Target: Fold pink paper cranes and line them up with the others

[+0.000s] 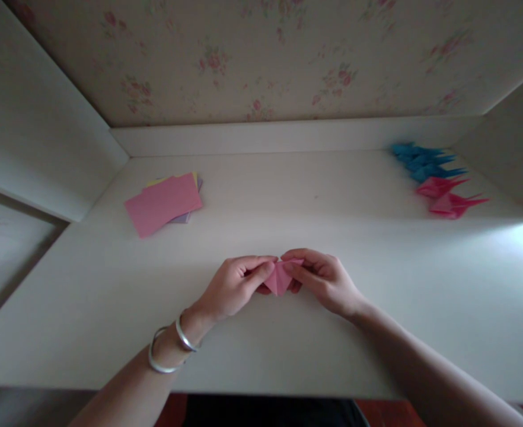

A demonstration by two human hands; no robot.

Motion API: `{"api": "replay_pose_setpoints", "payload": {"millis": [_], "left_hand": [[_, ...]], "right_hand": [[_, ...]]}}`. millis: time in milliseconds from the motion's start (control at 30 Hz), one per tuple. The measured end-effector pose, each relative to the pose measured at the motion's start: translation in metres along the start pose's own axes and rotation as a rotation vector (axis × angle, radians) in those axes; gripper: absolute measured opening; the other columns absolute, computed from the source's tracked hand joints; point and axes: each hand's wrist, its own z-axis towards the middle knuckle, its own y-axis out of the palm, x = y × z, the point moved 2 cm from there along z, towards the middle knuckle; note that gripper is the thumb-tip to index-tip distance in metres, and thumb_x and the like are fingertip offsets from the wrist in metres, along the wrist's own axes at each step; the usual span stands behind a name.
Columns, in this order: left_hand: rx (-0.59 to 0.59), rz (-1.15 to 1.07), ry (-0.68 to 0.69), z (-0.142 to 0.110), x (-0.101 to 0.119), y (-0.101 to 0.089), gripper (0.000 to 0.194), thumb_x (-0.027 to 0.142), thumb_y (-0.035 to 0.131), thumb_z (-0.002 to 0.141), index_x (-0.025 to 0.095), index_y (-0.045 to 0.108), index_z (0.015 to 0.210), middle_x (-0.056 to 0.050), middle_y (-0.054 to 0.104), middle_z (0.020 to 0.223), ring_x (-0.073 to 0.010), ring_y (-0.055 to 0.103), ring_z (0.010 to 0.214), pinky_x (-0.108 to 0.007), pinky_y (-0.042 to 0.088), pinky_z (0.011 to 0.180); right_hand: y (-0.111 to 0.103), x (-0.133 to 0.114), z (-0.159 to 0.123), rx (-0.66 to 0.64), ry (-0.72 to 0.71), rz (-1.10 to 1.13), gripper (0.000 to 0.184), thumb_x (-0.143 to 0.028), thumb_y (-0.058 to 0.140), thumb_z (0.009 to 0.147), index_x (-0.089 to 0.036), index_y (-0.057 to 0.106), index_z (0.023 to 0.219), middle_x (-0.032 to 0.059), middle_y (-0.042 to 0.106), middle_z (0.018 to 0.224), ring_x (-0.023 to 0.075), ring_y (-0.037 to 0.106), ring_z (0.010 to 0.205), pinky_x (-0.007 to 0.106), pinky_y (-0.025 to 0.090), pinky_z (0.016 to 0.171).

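White tabletop (244,201), floral wallpaper (239,65) behind. Folded pink paper (278,282) held centrally, clamped in fingers (260,274) of left hand (237,284) and right hand (328,283). Paper sheets (166,203) stacked left; origami figures (430,172) lined up right.

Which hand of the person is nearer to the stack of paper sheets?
The left hand. The stack of paper sheets lies beyond it, toward the left; the right hand is farther right, across the folded pink paper.
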Motion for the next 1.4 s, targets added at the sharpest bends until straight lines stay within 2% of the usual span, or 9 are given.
{"api": "replay_pose_setpoints", "payload": {"millis": [200, 467, 567, 667, 833, 933, 1067, 1267, 1400], "left_hand": [[0.118, 0.222, 0.115, -0.002, 0.002, 0.006, 0.036, 0.04, 0.047, 0.099, 0.015, 0.07, 0.111, -0.006, 0.074, 0.083, -0.0114, 0.064, 0.053, -0.02, 0.052, 0.051], [0.16, 0.472, 0.28, -0.004, 0.006, 0.004, 0.034, 0.034, 0.045, 0.1, 0.017, 0.071, 0.114, -0.007, 0.069, 0.088, -0.01, 0.059, 0.053, -0.02, 0.049, 0.053], [0.153, 0.39, 0.242, -0.004, 0.005, 0.004, 0.035, 0.036, 0.046, 0.1, 0.017, 0.071, 0.115, -0.006, 0.066, 0.084, -0.0096, 0.059, 0.053, -0.019, 0.05, 0.05], [0.141, 0.197, 0.127, -0.004, 0.002, 0.005, 0.038, 0.041, 0.046, 0.099, 0.018, 0.067, 0.121, -0.004, 0.067, 0.083, -0.0092, 0.061, 0.05, -0.018, 0.051, 0.046], [0.245, -0.133, -0.012, -0.001, -0.004, 0.004, 0.04, 0.045, 0.052, 0.096, 0.019, 0.062, 0.124, -0.006, 0.073, 0.099, -0.0153, 0.071, 0.066, -0.025, 0.061, 0.058], [0.266, -0.145, -0.037, 0.0, -0.007, 0.001, 0.038, 0.044, 0.059, 0.092, 0.016, 0.069, 0.116, -0.008, 0.076, 0.099, -0.0186, 0.073, 0.074, -0.028, 0.063, 0.067], [0.216, -0.12, -0.047, 0.002, -0.009, 0.0, 0.039, 0.043, 0.063, 0.09, 0.018, 0.07, 0.119, -0.006, 0.078, 0.103, -0.0212, 0.075, 0.082, -0.032, 0.063, 0.077], [0.209, -0.142, -0.043, 0.002, -0.009, -0.001, 0.034, 0.04, 0.068, 0.087, 0.02, 0.073, 0.114, -0.004, 0.078, 0.108, -0.0207, 0.076, 0.085, -0.031, 0.063, 0.08], [0.211, -0.134, -0.034, 0.002, -0.009, -0.002, 0.032, 0.038, 0.07, 0.085, 0.019, 0.075, 0.11, -0.005, 0.079, 0.104, -0.0211, 0.076, 0.082, -0.032, 0.063, 0.079]], "right_hand": [[0.002, 0.0, 0.002, 0.068, 0.0, -0.006, 0.024, -0.039, 0.063, 0.09, -0.018, 0.071, 0.098, 0.0006, 0.069, 0.07, 0.0118, 0.064, 0.06, 0.021, 0.051, 0.056], [0.008, -0.005, 0.002, 0.028, 0.043, 0.093, 0.029, -0.041, 0.066, 0.087, -0.015, 0.071, 0.098, 0.0036, 0.071, 0.074, 0.0136, 0.066, 0.06, 0.025, 0.057, 0.058], [0.008, -0.004, 0.002, 0.037, 0.024, 0.071, 0.029, -0.04, 0.065, 0.088, -0.015, 0.071, 0.101, 0.0044, 0.072, 0.076, 0.0144, 0.067, 0.062, 0.025, 0.057, 0.058], [0.007, -0.001, 0.003, 0.066, 0.001, 0.041, 0.03, -0.038, 0.064, 0.089, -0.016, 0.069, 0.109, 0.0041, 0.073, 0.076, 0.0145, 0.068, 0.063, 0.024, 0.056, 0.058], [0.005, 0.004, 0.003, 0.147, -0.02, 0.037, 0.033, -0.038, 0.063, 0.09, -0.017, 0.067, 0.114, 0.0046, 0.074, 0.076, 0.0158, 0.07, 0.065, 0.026, 0.056, 0.061], [0.004, 0.005, 0.002, 0.191, -0.027, 0.057, 0.034, -0.041, 0.064, 0.089, -0.016, 0.068, 0.112, 0.0045, 0.074, 0.072, 0.0166, 0.07, 0.064, 0.027, 0.057, 0.061], [0.004, 0.003, 0.002, 0.216, -0.012, 0.093, 0.035, -0.043, 0.067, 0.086, -0.015, 0.068, 0.107, 0.0034, 0.072, 0.067, 0.0165, 0.07, 0.061, 0.028, 0.057, 0.059], [0.002, -0.002, 0.002, 0.193, 0.018, 0.162, 0.033, -0.043, 0.07, 0.082, -0.016, 0.068, 0.101, 0.0009, 0.07, 0.065, 0.0142, 0.067, 0.057, 0.025, 0.055, 0.055], [-0.002, 0.001, 0.002, 0.153, -0.011, 0.082, 0.03, -0.042, 0.067, 0.085, -0.016, 0.068, 0.101, 0.002, 0.07, 0.069, 0.0146, 0.067, 0.058, 0.025, 0.054, 0.055]]}}
